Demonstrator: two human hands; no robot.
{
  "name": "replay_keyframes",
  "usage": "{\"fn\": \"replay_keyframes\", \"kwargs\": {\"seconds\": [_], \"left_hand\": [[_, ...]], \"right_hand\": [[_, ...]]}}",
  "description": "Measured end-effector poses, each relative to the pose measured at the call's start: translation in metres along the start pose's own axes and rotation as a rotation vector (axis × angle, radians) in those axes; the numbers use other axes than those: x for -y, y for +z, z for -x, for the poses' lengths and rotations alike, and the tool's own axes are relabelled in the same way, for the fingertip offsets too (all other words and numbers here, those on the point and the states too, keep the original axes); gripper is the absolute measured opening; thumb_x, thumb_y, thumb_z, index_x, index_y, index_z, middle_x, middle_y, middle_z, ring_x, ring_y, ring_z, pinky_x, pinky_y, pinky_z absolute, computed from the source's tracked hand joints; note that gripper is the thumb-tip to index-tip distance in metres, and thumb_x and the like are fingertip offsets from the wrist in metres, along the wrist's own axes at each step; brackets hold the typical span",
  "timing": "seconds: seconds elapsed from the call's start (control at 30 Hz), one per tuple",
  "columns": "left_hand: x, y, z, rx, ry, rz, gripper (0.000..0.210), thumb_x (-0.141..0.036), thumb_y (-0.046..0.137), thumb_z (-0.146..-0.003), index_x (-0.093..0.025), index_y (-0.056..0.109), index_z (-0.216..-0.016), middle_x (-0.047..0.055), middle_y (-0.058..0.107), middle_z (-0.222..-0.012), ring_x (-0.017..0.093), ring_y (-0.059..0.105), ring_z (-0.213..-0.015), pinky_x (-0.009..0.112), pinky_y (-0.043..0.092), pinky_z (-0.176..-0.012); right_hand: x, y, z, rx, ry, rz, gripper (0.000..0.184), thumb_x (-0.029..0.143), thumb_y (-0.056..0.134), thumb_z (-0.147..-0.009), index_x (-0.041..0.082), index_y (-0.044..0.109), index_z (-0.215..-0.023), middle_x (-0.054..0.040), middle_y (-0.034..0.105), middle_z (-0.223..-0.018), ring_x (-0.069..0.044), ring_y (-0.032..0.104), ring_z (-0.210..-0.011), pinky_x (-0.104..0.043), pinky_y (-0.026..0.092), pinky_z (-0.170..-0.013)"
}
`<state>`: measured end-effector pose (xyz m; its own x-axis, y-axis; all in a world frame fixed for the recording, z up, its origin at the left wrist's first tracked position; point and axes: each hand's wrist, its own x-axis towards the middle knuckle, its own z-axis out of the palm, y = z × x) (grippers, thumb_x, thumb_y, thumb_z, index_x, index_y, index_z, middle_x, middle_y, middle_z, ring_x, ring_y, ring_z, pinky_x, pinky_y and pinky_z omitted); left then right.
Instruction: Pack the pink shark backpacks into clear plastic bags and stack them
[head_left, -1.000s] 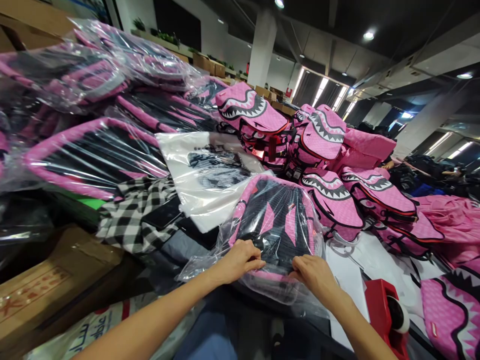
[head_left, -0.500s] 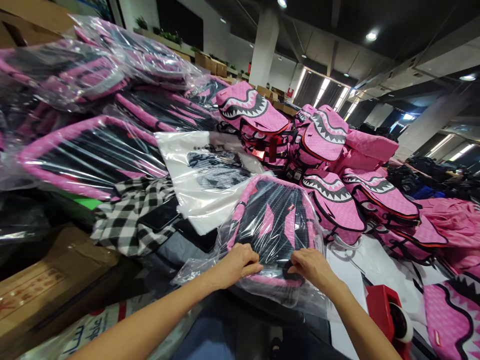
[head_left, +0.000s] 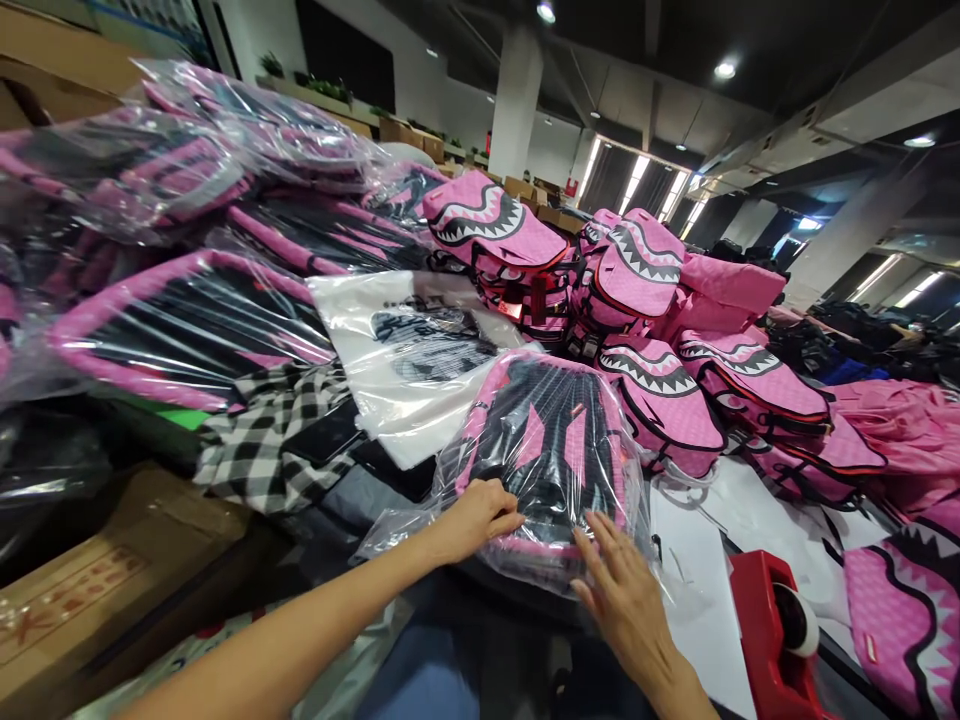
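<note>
bagged backpack (head_left: 556, 455) | 1 o'clock from left hand (head_left: 480, 518), curled, pinch unclear | 11 from right hand (head_left: 624, 600), splayed | long axis 12–6

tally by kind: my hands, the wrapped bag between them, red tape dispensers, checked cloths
Hands: 2, left hand and right hand
Wrapped bag between them: 1
Red tape dispenser: 1
Checked cloth: 1
Total: 5

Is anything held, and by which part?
Left hand appears to pinch the clear bag around the backpack, at its near edge; right hand is open, gripping nothing.
</note>
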<state>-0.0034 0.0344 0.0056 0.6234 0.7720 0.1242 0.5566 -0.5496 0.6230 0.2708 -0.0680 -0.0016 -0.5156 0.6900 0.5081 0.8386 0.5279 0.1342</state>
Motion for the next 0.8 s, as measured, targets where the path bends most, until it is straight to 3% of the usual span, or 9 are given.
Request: {"fn": "replay_keyframes", "kwargs": {"seconds": [0.1, 0.17, 0.23, 0.37, 0.43, 0.5, 0.6, 0.67, 0.8], "left_hand": [[-0.01, -0.011, 0.003, 0.024, -0.006, -0.03, 0.036, -0.04, 0.059, -0.098, -0.018, 0.064, -0.069, 0.001, 0.062, -0.07, 0.018, 0.056, -0.076, 0.03, 0.035, -0.075], [-0.017, -0.022, 0.015, 0.001, 0.065, -0.082, 0.029, -0.048, 0.066, -0.093, -0.02, 0.069, -0.095, 0.001, 0.066, -0.08, 0.02, 0.058, -0.084, 0.033, 0.037, -0.087], [-0.018, -0.034, 0.032, -0.071, 0.141, -0.18, 0.041, -0.051, 0.072, -0.088, -0.021, 0.065, -0.115, 0.003, 0.069, -0.09, 0.023, 0.059, -0.094, 0.041, 0.034, -0.102], [0.007, -0.053, 0.061, -0.186, 0.046, -0.235, 0.016, -0.039, 0.065, -0.095, -0.024, 0.07, -0.097, 0.002, 0.071, -0.092, 0.022, 0.06, -0.097, 0.047, 0.025, -0.11], [0.024, -0.057, 0.063, -0.17, -0.078, -0.114, 0.016, -0.038, 0.064, -0.095, -0.026, 0.073, -0.09, -0.001, 0.074, -0.089, 0.021, 0.062, -0.093, 0.043, 0.028, -0.106], [0.037, -0.059, 0.056, -0.143, -0.189, -0.002, 0.016, -0.037, 0.066, -0.092, -0.026, 0.076, -0.087, -0.002, 0.077, -0.088, 0.021, 0.064, -0.091, 0.039, 0.03, -0.102], [0.042, -0.056, 0.042, -0.105, -0.258, 0.032, 0.018, -0.034, 0.065, -0.09, -0.023, 0.076, -0.081, -0.001, 0.078, -0.082, 0.022, 0.065, -0.09, 0.038, 0.03, -0.1], [0.04, -0.053, 0.037, -0.095, -0.26, 0.008, 0.02, -0.033, 0.062, -0.091, -0.022, 0.075, -0.079, -0.001, 0.076, -0.08, 0.022, 0.064, -0.09, 0.04, 0.029, -0.1], [0.04, -0.047, 0.037, -0.122, -0.251, -0.018, 0.016, -0.029, 0.06, -0.091, -0.022, 0.074, -0.085, 0.001, 0.076, -0.085, 0.024, 0.063, -0.095, 0.043, 0.03, -0.099]], "right_hand": [[-0.001, 0.023, 0.006, 0.09, 0.04, -0.002, 0.063, 0.047, 0.046, -0.102, 0.022, 0.03, -0.158, -0.0146, 0.048, -0.154, -0.029, 0.048, -0.139, -0.047, 0.046, -0.106], [-0.009, 0.034, 0.008, 0.102, 0.062, -0.03, 0.065, 0.051, 0.04, -0.104, 0.025, 0.022, -0.161, -0.0132, 0.047, -0.155, -0.027, 0.049, -0.138, -0.047, 0.045, -0.107], [-0.016, 0.041, 0.012, 0.1, 0.082, -0.053, 0.066, 0.051, 0.035, -0.105, 0.026, 0.014, -0.162, -0.012, 0.048, -0.155, -0.027, 0.049, -0.138, -0.046, 0.044, -0.108], [-0.021, 0.047, 0.022, 0.08, 0.115, -0.126, 0.067, 0.049, 0.034, -0.105, 0.028, 0.008, -0.163, -0.0104, 0.048, -0.155, -0.028, 0.051, -0.137, -0.048, 0.043, -0.11], [-0.021, 0.049, 0.02, 0.069, 0.139, -0.193, 0.066, 0.049, 0.038, -0.104, 0.029, 0.014, -0.162, -0.0091, 0.048, -0.155, -0.028, 0.051, -0.137, -0.048, 0.043, -0.11], [-0.02, 0.045, 0.013, 0.062, 0.202, -0.294, 0.059, 0.049, 0.04, -0.104, 0.03, 0.03, -0.159, -0.0071, 0.051, -0.153, -0.027, 0.053, -0.136, -0.049, 0.045, -0.111], [-0.02, 0.024, 0.003, 0.036, 0.4, -0.493, 0.047, 0.05, 0.035, -0.104, 0.03, 0.056, -0.141, -0.0048, 0.059, -0.146, -0.026, 0.058, -0.131, -0.045, 0.05, -0.107], [-0.021, -0.001, 0.014, -0.057, 0.562, -0.556, 0.048, 0.051, 0.033, -0.104, 0.028, 0.064, -0.132, -0.0042, 0.062, -0.142, -0.026, 0.06, -0.129, -0.043, 0.053, -0.104], [-0.036, -0.059, 0.088, -0.178, 0.82, -0.285, 0.048, 0.059, 0.048, -0.096, 0.029, 0.066, -0.128, -0.0063, 0.071, -0.126, -0.032, 0.067, -0.115, -0.045, 0.056, -0.096]]}}
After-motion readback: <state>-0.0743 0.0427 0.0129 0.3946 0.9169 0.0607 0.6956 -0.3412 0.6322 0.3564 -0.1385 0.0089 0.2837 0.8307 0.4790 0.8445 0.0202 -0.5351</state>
